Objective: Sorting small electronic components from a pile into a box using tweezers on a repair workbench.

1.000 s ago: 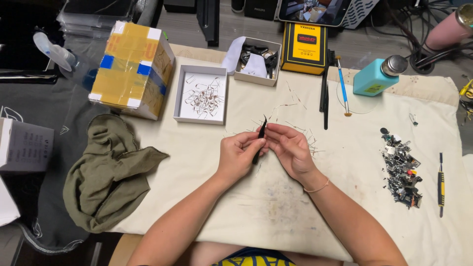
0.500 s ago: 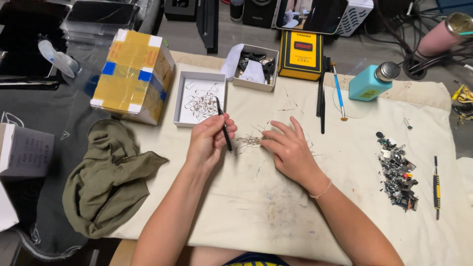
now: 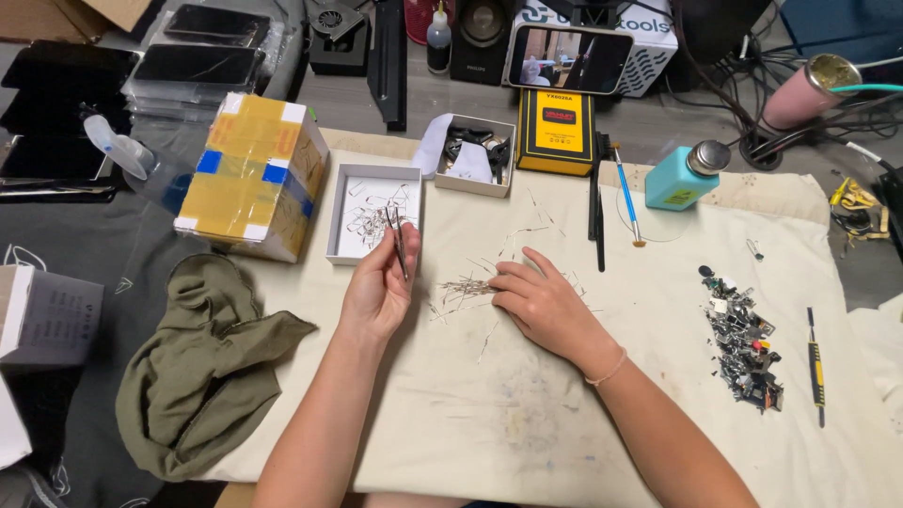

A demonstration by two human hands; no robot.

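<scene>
My left hand point(image 3: 379, 290) holds thin dark tweezers point(image 3: 399, 244), tips pointing up over the near edge of a shallow white box point(image 3: 340, 214) that holds several small metal strips. My right hand point(image 3: 546, 307) rests palm down on the cream cloth point(image 3: 564, 414), fingertips on a small pile of thin metal strips point(image 3: 461, 288). More strips lie scattered on the cloth around that pile.
A taped yellow cardboard box point(image 3: 254, 175) stands left, an olive rag point(image 3: 202, 362) at the near left. Behind are a second white box of dark parts point(image 3: 475, 154), a yellow device point(image 3: 559, 132), a teal bottle point(image 3: 684, 178), black tools point(image 3: 596, 202), and at the right a scrap pile point(image 3: 743, 341) and screwdriver point(image 3: 816, 365).
My hands, together a second ago, have parted. The left hand carried the tweezers up and left toward the white box. The right hand lowered flat onto the strip pile.
</scene>
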